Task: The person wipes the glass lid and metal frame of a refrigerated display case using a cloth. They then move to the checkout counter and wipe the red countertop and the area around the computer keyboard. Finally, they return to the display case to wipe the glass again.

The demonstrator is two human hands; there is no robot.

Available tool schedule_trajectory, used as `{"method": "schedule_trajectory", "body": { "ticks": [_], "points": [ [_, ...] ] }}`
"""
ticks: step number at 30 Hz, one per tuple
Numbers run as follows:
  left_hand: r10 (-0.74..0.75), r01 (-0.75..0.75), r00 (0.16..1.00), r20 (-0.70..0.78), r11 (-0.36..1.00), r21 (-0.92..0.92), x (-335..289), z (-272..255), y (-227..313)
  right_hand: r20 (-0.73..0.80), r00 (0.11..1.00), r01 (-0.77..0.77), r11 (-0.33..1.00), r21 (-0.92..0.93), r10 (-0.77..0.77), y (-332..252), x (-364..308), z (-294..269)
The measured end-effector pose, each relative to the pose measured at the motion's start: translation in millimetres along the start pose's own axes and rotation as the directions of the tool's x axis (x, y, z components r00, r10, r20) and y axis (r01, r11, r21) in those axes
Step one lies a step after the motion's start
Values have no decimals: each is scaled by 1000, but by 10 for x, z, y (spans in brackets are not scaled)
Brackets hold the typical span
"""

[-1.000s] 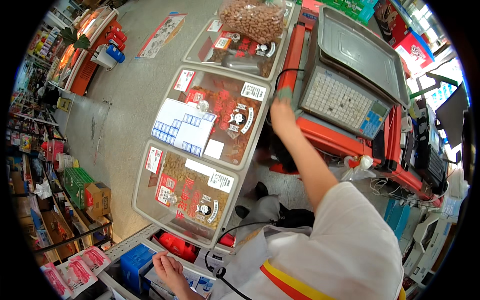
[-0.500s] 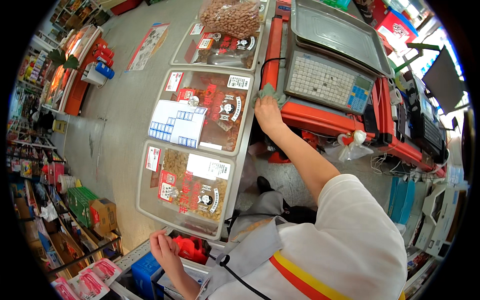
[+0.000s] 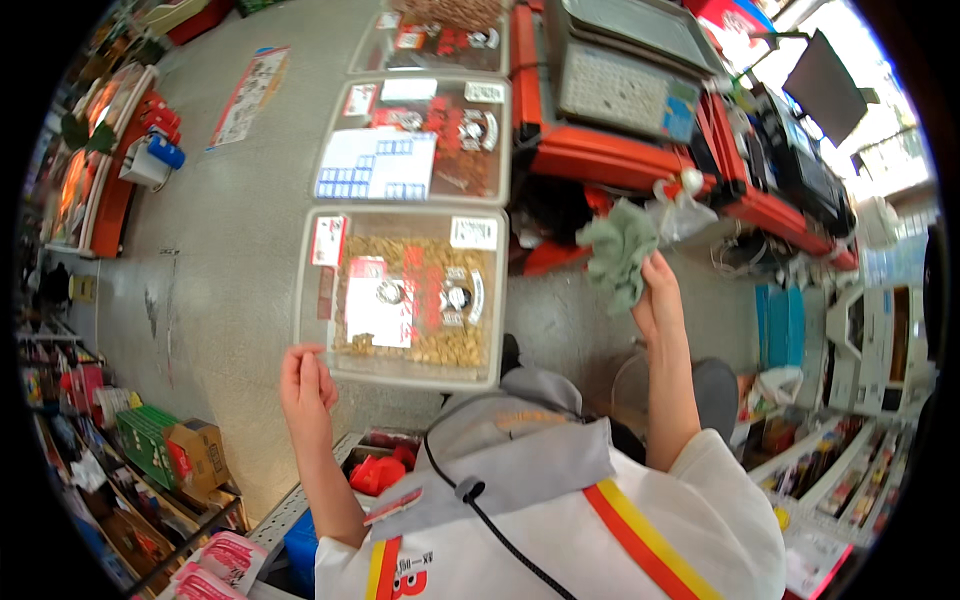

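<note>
My right hand grips a crumpled grey-green cloth, which hangs in the air in front of the red-framed counter. My left hand is beside the near left corner of the closest clear-lidded bin; its fingers are curled in and nothing shows in them. Whether it touches the bin I cannot tell. Light brown nuts or similar dry goods fill this bin, and white labels lie under or on its lid. Behind it stands a second lidded bin with darker contents and a blue-and-white sheet on top.
A third bin at the back carries a bag of nuts. To the right, a grey scale sits on the red frame. A knotted plastic bag hangs from it. Cartons and shelves line the left.
My right hand has lifted the cloth off the red frame beside the scale and drawn it back toward me. My left hand has risen to the near bin's corner. The view has turned.
</note>
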State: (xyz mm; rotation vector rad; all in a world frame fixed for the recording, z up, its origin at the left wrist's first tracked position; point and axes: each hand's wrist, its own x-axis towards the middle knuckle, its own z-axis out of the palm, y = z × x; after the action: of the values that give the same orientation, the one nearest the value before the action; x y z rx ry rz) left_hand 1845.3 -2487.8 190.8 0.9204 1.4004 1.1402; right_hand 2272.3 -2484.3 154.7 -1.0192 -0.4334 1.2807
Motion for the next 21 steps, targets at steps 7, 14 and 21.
{"method": "schedule_trajectory", "body": {
  "ticks": [7, 14, 21],
  "points": [
    [6, 14, 979, 202, 996, -93, -39, 111, 90, 160, 985, -12, 895, 446, -66, 84, -217, 3],
    [117, -16, 966, 229, 916, -401, 69, -245, 292, 220, 975, -86, 872, 482, -26, 447, -241, 295],
    [168, -76, 974, 149, 871, -486, 832, -1512, 316, 99, 995, -51, 890, 454, 7, 817, -82, 1128]
  ]
}}
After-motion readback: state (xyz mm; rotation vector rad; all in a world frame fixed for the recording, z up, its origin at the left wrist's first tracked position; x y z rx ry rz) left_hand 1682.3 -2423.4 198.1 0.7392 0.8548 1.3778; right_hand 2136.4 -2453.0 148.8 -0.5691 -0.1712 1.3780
